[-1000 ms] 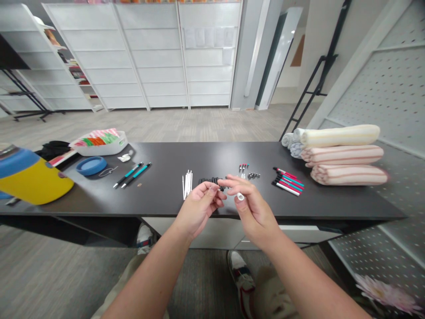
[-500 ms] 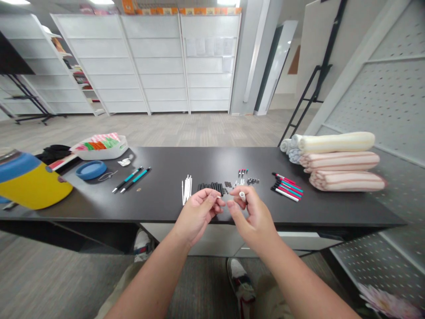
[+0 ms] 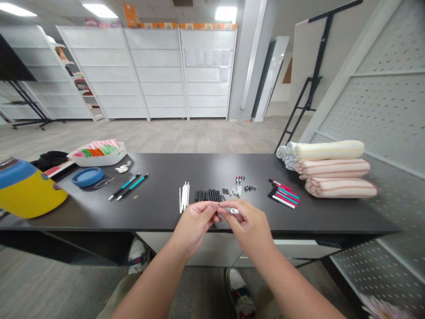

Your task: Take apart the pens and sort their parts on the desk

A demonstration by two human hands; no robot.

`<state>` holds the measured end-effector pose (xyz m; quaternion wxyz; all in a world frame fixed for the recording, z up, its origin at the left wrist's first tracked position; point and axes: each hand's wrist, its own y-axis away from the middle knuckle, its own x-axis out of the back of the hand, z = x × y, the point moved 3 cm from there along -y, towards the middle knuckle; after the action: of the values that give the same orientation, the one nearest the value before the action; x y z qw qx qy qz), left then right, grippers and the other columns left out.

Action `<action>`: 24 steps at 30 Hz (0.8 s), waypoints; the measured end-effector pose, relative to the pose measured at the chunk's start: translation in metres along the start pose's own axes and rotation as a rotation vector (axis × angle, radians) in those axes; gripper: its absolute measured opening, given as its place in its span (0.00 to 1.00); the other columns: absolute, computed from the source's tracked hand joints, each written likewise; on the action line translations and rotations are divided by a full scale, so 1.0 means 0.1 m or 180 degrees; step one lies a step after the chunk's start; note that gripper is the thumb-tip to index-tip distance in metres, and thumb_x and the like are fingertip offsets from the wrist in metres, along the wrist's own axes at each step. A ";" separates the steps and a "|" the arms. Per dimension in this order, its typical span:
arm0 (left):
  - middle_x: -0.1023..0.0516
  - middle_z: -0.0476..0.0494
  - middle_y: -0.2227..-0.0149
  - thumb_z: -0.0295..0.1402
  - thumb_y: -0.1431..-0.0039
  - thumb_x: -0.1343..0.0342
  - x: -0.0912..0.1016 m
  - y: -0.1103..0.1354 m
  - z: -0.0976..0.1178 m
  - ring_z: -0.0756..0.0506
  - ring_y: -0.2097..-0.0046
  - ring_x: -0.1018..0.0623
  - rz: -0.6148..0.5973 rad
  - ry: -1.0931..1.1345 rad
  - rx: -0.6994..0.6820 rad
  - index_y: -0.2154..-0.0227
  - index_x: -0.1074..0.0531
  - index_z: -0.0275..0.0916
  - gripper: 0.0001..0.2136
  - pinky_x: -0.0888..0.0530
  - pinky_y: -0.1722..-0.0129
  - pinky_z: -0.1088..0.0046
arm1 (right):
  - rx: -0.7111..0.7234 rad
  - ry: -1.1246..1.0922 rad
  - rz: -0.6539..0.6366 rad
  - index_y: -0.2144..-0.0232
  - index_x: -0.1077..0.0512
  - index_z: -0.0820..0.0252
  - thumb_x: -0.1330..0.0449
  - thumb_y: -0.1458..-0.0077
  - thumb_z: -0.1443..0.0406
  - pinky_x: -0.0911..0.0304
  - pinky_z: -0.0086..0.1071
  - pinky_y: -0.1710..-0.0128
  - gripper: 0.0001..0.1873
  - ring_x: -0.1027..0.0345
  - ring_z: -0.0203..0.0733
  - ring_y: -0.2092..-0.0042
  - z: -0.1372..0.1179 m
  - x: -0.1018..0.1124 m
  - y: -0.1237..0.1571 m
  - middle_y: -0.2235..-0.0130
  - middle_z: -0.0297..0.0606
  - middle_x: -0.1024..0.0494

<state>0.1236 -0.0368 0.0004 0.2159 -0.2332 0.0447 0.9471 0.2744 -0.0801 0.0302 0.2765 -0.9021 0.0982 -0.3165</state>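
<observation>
My left hand (image 3: pixel 195 223) and my right hand (image 3: pixel 247 226) meet fingertip to fingertip over the near edge of the black table (image 3: pixel 166 208). The right fingers grip a small white tube-like part (image 3: pixel 234 211). The left fingers are pinched on something too small to make out. Just beyond the hands lie a row of black pen barrels (image 3: pixel 208 195), a bunch of thin white refills (image 3: pixel 183 196) and several tiny pen parts (image 3: pixel 239 189). Finished pens (image 3: pixel 283 193) in red, teal and white lie to the right.
Two teal pens (image 3: pixel 128 186), a blue round lid (image 3: pixel 87 176) and a white tray of coloured items (image 3: pixel 98 152) sit at left. A yellow and blue object (image 3: pixel 28 190) is at the far left edge. Rolled striped towels (image 3: pixel 332 168) are stacked at right.
Both hands have drawn together and come nearer the table edge; the white part now points toward the left fingers. The view has tilted upward slightly.
</observation>
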 end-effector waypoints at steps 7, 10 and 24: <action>0.19 0.40 0.66 0.45 0.36 0.34 0.03 0.05 0.03 0.49 0.64 0.25 -0.0066 -0.0284 -0.0001 0.62 0.17 0.33 0.16 0.28 0.59 0.73 | -0.0150 0.0045 0.0125 0.63 0.20 0.53 0.39 0.33 0.57 0.38 0.29 0.67 0.10 0.26 0.38 0.67 0.02 0.15 -0.03 0.66 0.32 0.17; 0.17 0.39 0.64 0.45 0.38 0.33 0.14 0.04 0.08 0.49 0.64 0.24 0.0212 -0.0404 -0.0043 0.59 0.17 0.34 0.16 0.27 0.58 0.72 | -0.0456 0.0515 0.0390 0.62 0.21 0.54 0.39 0.33 0.54 0.40 0.30 0.68 0.12 0.26 0.39 0.69 0.15 0.35 -0.08 0.66 0.34 0.17; 0.19 0.41 0.68 0.45 0.40 0.31 0.23 0.07 0.19 0.50 0.66 0.25 0.0368 -0.0516 -0.0200 0.60 0.17 0.33 0.17 0.28 0.62 0.74 | -0.1051 0.2501 -0.1019 0.61 0.24 0.59 0.41 0.32 0.60 0.48 0.33 0.68 0.09 0.22 0.47 0.61 0.61 0.32 -0.23 0.63 0.43 0.16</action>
<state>0.0943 -0.0306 0.0067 0.1564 -0.1596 0.0107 0.9747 0.3380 -0.0458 0.0201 0.0182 -0.7494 0.1041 -0.6536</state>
